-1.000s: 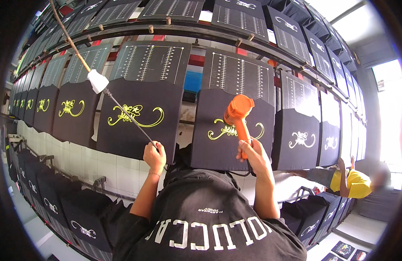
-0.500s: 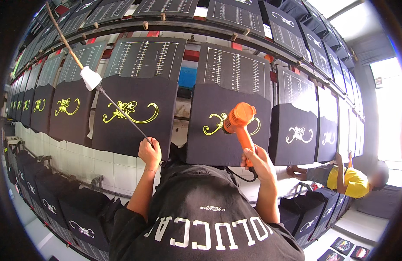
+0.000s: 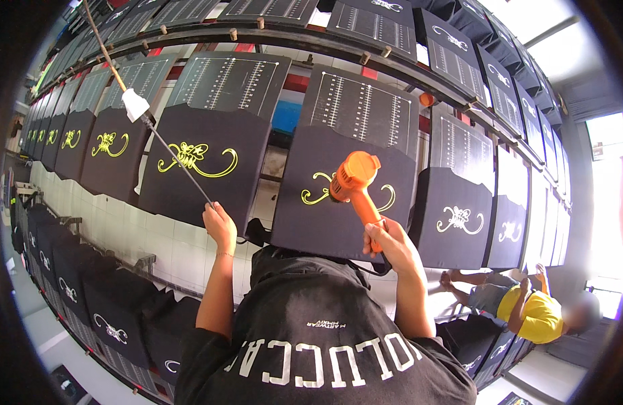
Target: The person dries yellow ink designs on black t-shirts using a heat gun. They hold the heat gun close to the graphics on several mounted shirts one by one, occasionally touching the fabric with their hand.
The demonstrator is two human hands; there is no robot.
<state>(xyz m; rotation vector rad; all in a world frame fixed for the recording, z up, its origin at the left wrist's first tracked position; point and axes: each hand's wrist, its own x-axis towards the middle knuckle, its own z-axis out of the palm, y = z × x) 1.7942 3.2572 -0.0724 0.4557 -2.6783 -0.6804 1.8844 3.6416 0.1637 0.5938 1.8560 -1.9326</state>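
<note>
My left hand [image 3: 219, 227] is closed on the lower end of a thin dark rod [image 3: 179, 164]. Farther up, the rod carries a white cone-shaped piece [image 3: 134, 105] and continues as a brown stick toward the far left. In my right hand [image 3: 397, 248] is an orange heat gun [image 3: 358, 174], gripped by its handle. Its dark nozzle hangs over the yellow-green print on a black fabric panel [image 3: 311, 229], hiding the print's middle. Left of it lies another black panel [image 3: 180, 202] with a fully visible yellow-green scroll print [image 3: 196, 160].
Rows of boards with white ruled scales [image 3: 365, 101] run left and right, bearing black panels. A dark rail [image 3: 311, 47] with wooden pegs crosses beyond them. White-printed panels [image 3: 460, 220] lie to the right, near a person in a yellow shirt [image 3: 541, 314]. More black panels [image 3: 112, 304] stand behind me, left.
The view has shifted and tilted slightly. The heat gun has moved a little left, still over the same print. My left hand and the rod have also moved left. The other person's arms have moved.
</note>
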